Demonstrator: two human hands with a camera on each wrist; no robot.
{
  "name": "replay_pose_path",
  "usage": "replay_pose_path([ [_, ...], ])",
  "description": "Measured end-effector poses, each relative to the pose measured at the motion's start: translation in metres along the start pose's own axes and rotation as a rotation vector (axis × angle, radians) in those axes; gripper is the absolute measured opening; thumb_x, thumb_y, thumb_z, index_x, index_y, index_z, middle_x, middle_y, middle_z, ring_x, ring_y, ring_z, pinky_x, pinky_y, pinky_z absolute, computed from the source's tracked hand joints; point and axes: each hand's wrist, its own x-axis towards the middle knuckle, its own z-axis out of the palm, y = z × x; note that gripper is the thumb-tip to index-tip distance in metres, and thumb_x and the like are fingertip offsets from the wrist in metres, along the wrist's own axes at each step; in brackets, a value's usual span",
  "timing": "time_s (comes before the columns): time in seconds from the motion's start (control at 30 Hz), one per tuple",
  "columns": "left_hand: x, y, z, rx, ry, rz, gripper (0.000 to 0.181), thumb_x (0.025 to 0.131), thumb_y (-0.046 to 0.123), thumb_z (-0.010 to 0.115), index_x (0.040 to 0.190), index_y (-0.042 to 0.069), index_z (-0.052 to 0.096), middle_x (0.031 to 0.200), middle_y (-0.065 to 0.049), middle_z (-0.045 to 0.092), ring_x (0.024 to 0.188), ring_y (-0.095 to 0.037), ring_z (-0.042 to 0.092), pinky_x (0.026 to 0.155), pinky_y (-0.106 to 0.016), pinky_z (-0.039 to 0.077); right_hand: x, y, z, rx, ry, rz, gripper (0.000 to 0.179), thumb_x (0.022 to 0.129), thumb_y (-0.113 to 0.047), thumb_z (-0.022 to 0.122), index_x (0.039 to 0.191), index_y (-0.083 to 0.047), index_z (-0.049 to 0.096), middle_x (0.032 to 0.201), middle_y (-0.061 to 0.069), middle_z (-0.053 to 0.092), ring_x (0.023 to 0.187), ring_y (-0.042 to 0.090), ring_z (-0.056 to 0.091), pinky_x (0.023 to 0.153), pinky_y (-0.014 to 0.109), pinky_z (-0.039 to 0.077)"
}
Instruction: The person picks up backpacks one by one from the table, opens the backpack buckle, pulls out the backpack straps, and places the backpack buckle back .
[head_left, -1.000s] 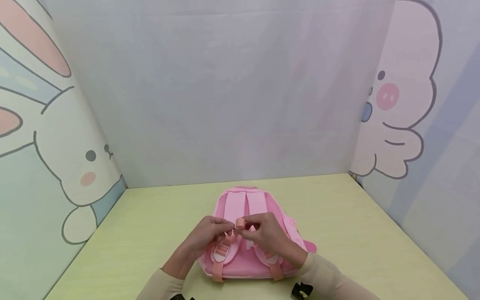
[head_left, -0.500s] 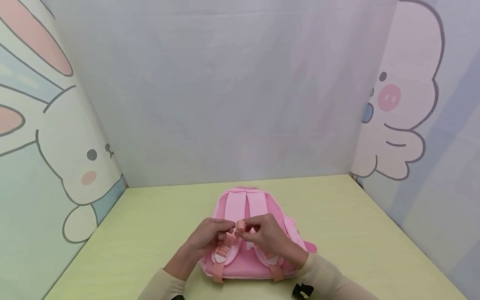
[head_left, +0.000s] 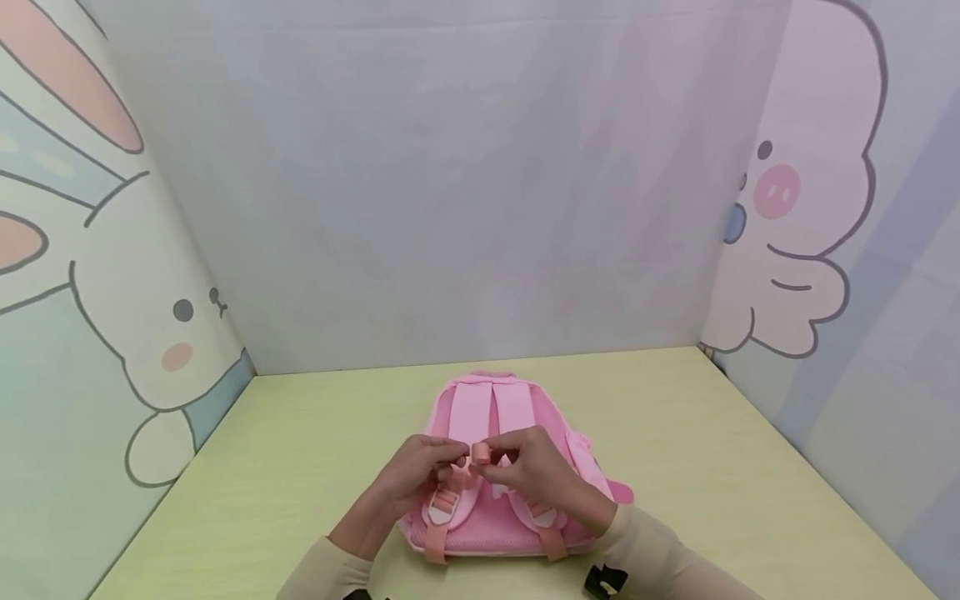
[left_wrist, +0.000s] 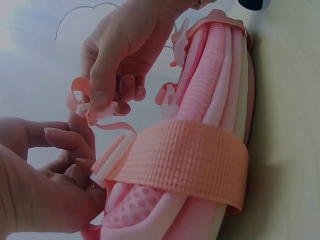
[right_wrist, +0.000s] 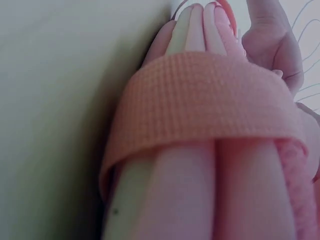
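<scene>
A pink backpack (head_left: pixel 506 533) lies on the table with its shoulder straps facing up. Over it, my right hand (head_left: pixel 528 458) pinches a coral webbing loop (head_left: pixel 481 453) at a small white buckle (left_wrist: pixel 92 112). The fingers of my left hand (head_left: pixel 416 471) are curled, with thumb and forefinger together at the left side of that buckle. In the left wrist view, a thin coral strap (left_wrist: pixel 117 126) runs from the buckle toward the backpack. The exact contact of the left fingertips is partly hidden. A wide coral band (right_wrist: pixel 200 100) fills much of the right wrist view.
The backpack rests on a yellow-green table (head_left: pixel 315 433). A plain pale wall (head_left: pixel 480 183) stands behind, with a rabbit picture (head_left: pixel 142 308) at left and a pig picture (head_left: pixel 795 200) at right. White strap adjusters (head_left: pixel 442 506) sit low on the shoulder straps.
Both hands stay nearly in place above the backpack. The fingers and webbing loop shift only slightly, and the loop remains in the right hand's pinch.
</scene>
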Motion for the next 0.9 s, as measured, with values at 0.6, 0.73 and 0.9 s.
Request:
replay_pose_path([
  [0.6, 0.0009, -0.0006, -0.0003, 0.045, -0.094, -0.02, 0.02, 0.099, 0.013, 0.058, 0.084, 0.002, 0.065, 0.071, 0.0, 0.055, 0.059, -0.007, 0.042, 0.054, -0.021, 0.037, -0.0007, -0.0031, -0.0009, 0.007, 0.006, 0.053, 0.013, 0.086, -0.014, 0.079, 0.098, -0.02, 0.08, 0.078, -0.013, 0.069, 0.056, 0.001, 0.045, 0.047, 0.016, 0.037],
  [0.73, 0.0009, -0.0011, -0.0012, 0.029, -0.091, -0.017, 0.021, 0.1, 0.014, 0.058, 0.083, 0.003, 0.065, 0.07, 0.0, 0.053, 0.06, -0.007, 0.043, 0.054, -0.021, 0.037, -0.001, -0.0037, -0.0004, 0.011, -0.013, 0.045, 0.013, 0.086, -0.015, 0.08, 0.099, -0.017, 0.08, 0.078, -0.011, 0.069, 0.057, 0.004, 0.048, 0.048, 0.016, 0.038],
  [0.9, 0.0002, 0.0008, -0.0006, 0.069, -0.111, -0.005, 0.023, 0.101, 0.015, 0.056, 0.087, -0.002, 0.065, 0.071, -0.001, 0.054, 0.061, -0.008, 0.044, 0.055, -0.021, 0.038, -0.0005, -0.0038, -0.0001, 0.027, 0.006, 0.066, 0.009, 0.086, -0.017, 0.08, 0.094, -0.019, 0.079, 0.075, -0.011, 0.066, 0.058, 0.007, 0.047, 0.048, 0.016, 0.036],
])
